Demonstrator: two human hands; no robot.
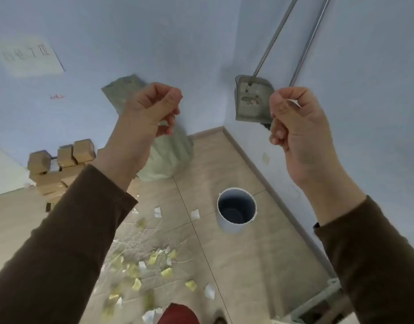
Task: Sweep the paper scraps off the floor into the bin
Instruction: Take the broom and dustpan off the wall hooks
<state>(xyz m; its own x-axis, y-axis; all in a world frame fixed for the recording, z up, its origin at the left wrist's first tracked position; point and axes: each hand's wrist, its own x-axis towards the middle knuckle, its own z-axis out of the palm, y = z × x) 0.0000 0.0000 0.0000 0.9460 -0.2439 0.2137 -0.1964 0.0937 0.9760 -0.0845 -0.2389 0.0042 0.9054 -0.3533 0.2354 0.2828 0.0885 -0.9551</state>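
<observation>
Both hands are hovering raised in front of the blue wall, well apart, the left hand (152, 106) and the right hand (292, 120) each curling into a loose fist that seems to be gripping nothing, though the blur makes that hard to confirm. Yellow and white paper scraps (152, 265) are lying scattered on the tiled floor (236, 253) below, with the white bin (236, 210) standing upright just beyond them, while a dustpan (251, 99) is leaning in the corner.
</observation>
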